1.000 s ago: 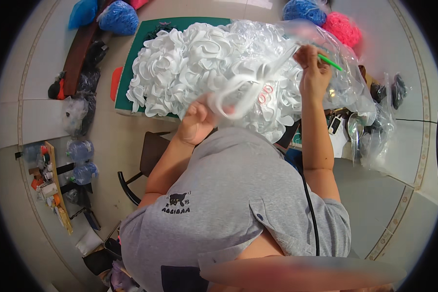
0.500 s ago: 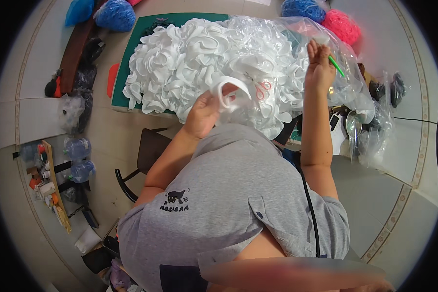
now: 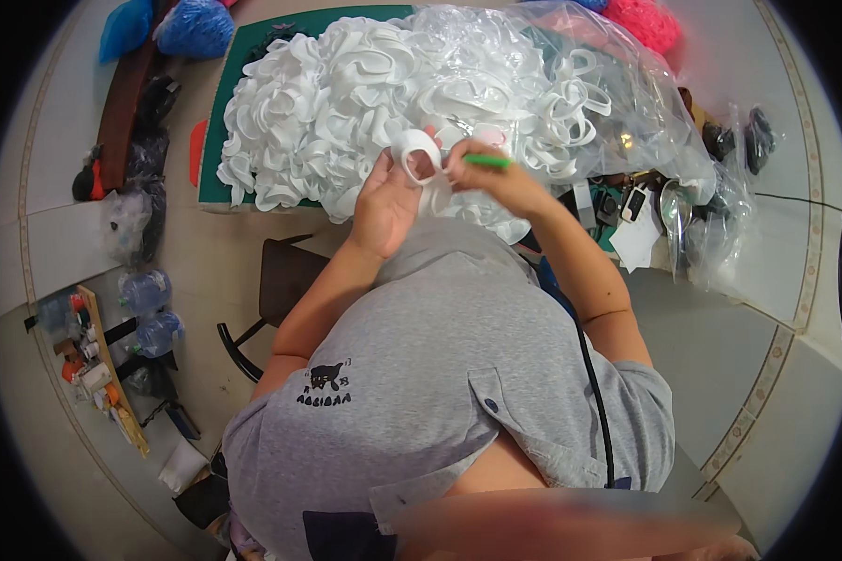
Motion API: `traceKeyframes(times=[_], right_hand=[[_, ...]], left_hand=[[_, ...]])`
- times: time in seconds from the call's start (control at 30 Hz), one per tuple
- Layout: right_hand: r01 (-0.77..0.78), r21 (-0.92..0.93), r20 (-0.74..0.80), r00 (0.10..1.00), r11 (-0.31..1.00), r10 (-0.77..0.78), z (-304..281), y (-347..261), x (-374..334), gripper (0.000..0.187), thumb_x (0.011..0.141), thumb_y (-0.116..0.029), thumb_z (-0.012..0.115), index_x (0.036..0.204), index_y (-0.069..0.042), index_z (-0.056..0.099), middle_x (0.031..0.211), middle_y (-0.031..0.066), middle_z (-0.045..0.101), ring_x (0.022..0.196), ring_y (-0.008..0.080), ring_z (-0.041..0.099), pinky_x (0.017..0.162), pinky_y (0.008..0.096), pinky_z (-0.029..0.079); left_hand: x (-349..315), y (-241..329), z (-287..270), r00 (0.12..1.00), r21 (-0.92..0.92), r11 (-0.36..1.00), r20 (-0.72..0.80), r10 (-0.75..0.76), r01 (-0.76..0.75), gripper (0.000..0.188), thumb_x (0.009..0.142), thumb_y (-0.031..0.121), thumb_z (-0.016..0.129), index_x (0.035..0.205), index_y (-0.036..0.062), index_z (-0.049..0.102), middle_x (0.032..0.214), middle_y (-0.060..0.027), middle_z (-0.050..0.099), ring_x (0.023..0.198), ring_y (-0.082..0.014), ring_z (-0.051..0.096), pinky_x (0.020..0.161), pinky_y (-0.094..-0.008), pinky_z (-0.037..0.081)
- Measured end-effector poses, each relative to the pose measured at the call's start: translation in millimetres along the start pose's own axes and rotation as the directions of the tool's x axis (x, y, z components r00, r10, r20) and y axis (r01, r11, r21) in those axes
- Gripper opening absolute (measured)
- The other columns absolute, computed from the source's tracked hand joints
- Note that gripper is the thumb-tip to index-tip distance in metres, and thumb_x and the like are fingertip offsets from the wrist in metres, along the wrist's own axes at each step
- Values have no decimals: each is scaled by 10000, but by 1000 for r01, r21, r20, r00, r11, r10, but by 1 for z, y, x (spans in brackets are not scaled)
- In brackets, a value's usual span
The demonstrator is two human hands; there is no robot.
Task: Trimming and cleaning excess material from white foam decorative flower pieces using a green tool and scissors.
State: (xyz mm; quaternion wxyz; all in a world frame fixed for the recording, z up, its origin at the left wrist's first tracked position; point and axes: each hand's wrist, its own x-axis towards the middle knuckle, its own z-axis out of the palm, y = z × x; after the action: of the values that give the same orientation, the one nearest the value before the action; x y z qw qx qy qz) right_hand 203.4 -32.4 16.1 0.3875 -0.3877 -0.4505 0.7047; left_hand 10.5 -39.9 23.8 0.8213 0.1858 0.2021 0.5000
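My left hand (image 3: 384, 211) holds up a loop of white fabric band (image 3: 410, 142) above the near edge of the table, its fingers closed on one side of the loop. Close beside it on the right, my right hand (image 3: 485, 179) grips a slim green stick-like tool (image 3: 487, 162); what kind it is I cannot make out. The right fingertips are at the loop's right side, blurred by motion. Behind both hands lies a large heap of similar white band loops (image 3: 346, 84). Small scissors (image 3: 489, 137) with red handles lie on the heap, partly hidden.
Under the heap is a green mat (image 3: 217, 154). A clear plastic bag (image 3: 641, 122) covers the table's right part. Small tools and a white paper (image 3: 635, 234) lie at the right front. A dark chair (image 3: 285, 280) stands left of me. A black cable (image 3: 589, 374) hangs down my front.
My right hand has come down and left from the right side of the heap to the loop, with the green tool still in it. My left hand keeps the loop, held slightly further left.
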Motion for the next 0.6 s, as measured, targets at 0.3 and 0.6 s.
traceKeyframes(times=[0.3, 0.6], right_hand=[[64, -665, -411, 801, 744, -435, -82, -18, -12, 182, 833, -139, 665, 817, -45, 511, 774, 15, 594, 763, 92, 577, 660, 236, 453], [-254, -814, -517, 726, 522, -454, -126, -16, -29, 282, 818, -259, 684, 929, -33, 559, 954, 144, 666, 850, 253, 649, 711, 339, 490]], left_hand=[[7, -7, -76, 970, 742, 628, -216, -110, 236, 232, 911, 216, 569, 1053, 43, 509, 1004, -51, 608, 938, -94, 529, 835, -255, 405], [-16, -29, -177, 877, 787, -458, -208, 433, 413, 647, 608, 98, 780, 1155, 102, 434, 1127, -161, 397, 1068, -354, 406, 931, -438, 335]])
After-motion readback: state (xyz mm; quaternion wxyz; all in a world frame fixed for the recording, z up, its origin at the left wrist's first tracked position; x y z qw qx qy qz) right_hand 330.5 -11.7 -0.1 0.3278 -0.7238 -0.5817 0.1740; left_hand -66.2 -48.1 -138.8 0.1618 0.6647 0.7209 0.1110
